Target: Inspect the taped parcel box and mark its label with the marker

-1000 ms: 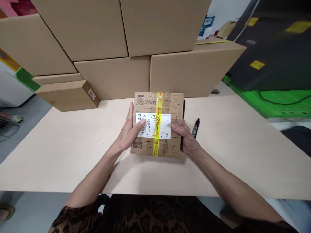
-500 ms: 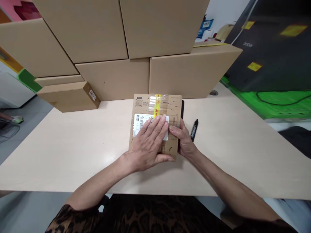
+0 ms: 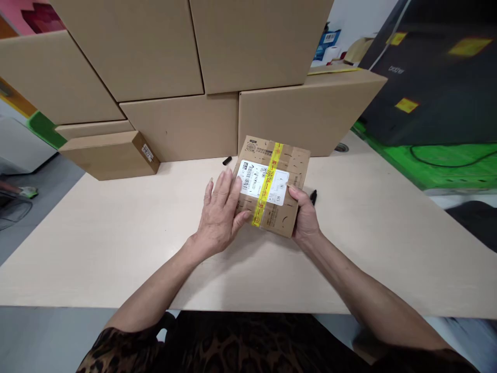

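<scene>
A small cardboard parcel [image 3: 277,178] with a white shipping label and a yellow tape strip sits tilted on the pale table [image 3: 116,233], turned clockwise. My left hand [image 3: 219,212] lies flat against its left side, fingers stretched out and touching the label's edge. My right hand [image 3: 305,215] grips the parcel's near right corner, thumb on top. A black marker [image 3: 312,196] lies just right of the parcel, mostly hidden behind my right hand. A second black object [image 3: 227,160] shows behind the parcel's left corner.
Large plain cardboard boxes [image 3: 178,124] are stacked along the table's far edge, with a flatter box [image 3: 108,154] at the left. A dark printer box [image 3: 435,88] stands on a green surface at the right.
The parcel has been turned clockwise and shifted right and away. My left hand slid off the label to the parcel's left side. A black object behind the parcel became visible.
</scene>
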A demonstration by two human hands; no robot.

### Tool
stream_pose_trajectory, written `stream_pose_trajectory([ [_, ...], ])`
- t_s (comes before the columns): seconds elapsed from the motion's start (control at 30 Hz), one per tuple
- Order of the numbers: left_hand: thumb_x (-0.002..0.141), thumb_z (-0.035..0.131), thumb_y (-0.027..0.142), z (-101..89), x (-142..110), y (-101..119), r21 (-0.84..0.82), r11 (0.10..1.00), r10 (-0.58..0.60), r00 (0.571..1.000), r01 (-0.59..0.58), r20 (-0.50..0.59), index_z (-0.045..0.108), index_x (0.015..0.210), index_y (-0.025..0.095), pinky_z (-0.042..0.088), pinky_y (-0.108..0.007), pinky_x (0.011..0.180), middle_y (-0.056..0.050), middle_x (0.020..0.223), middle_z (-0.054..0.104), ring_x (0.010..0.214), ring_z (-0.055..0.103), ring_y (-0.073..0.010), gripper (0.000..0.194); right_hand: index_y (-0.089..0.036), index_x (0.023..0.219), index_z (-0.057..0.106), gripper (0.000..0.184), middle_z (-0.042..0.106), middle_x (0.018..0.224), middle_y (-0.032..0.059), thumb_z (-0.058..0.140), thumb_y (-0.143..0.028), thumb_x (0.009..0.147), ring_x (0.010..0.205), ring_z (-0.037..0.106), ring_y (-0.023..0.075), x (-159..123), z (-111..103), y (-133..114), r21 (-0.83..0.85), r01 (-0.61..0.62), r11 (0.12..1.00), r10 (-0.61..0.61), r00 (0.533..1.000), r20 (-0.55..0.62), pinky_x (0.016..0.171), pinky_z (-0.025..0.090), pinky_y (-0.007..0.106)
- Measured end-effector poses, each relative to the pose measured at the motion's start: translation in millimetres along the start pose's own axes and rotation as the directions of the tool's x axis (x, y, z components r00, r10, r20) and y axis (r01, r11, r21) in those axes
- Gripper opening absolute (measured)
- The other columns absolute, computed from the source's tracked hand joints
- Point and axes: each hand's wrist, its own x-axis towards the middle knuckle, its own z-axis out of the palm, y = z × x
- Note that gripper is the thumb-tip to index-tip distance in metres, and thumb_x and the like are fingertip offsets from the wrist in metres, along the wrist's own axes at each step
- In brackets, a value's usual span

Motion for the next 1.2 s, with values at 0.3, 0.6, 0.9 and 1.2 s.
stream_pose_trajectory([
  [0.3,0.079,0.086,0.042,26.8,-16,-5,-0.06,0.997,0.055,0.998,-0.058,-0.04,0.079,0.112,0.054,-0.008,-0.079,0.127,0.001,0.126,0.076,0.155,0.04,-0.0458,0.036,-0.029,0.109,0.076,0.043,0.086,0.106,0.0024,0.06,-0.063,0.088,0.124,0.074,0.0367,-8,8,-1,0.112,-0.231,0.967,0.233,0.972,-0.009,0.105,0.06,0.057],
  [0.6,0.08,0.076,0.073,9.2,0,-7,-0.146,0.986,-0.124,0.925,0.076,-0.36,0.046,0.16,0.032,-0.007,-0.069,0.132,-0.008,0.183,0.013,0.169,-0.01,-0.0427,0.094,-0.033,0.108,0.074,0.04,0.085,0.109,0.0006,0.066,-0.064,0.084,0.125,0.072,0.0381,-11,7,1,0.2,-0.25,0.947,0.255,0.967,0.002,0.105,0.059,0.062],
  [0.9,0.075,0.087,0.068,22.3,8,32,-0.861,0.367,-0.583,0.809,0.352,0.083,0.022,0.165,0.04,0.048,-0.06,0.121,-0.016,0.172,0.037,0.158,0.041,-0.0409,0.115,-0.036,0.124,0.069,0.05,0.078,0.132,0.0003,0.071,-0.062,0.082,0.138,0.063,0.0363,-7,10,10,0.167,-0.015,0.986,0.029,0.996,-0.083,0.11,0.057,0.059],
  [1.2,0.075,0.09,0.06,22.5,3,56,-0.901,0.27,-0.535,0.831,0.338,0.151,0.025,0.158,0.042,0.05,-0.06,0.117,-0.014,0.166,0.046,0.153,0.048,-0.0386,0.107,-0.039,0.144,0.057,0.077,0.072,0.143,0.0018,0.078,-0.064,0.075,0.144,0.058,0.0351,-14,26,12,0.152,0.038,0.988,-0.029,0.998,-0.064,0.114,0.055,0.059],
])
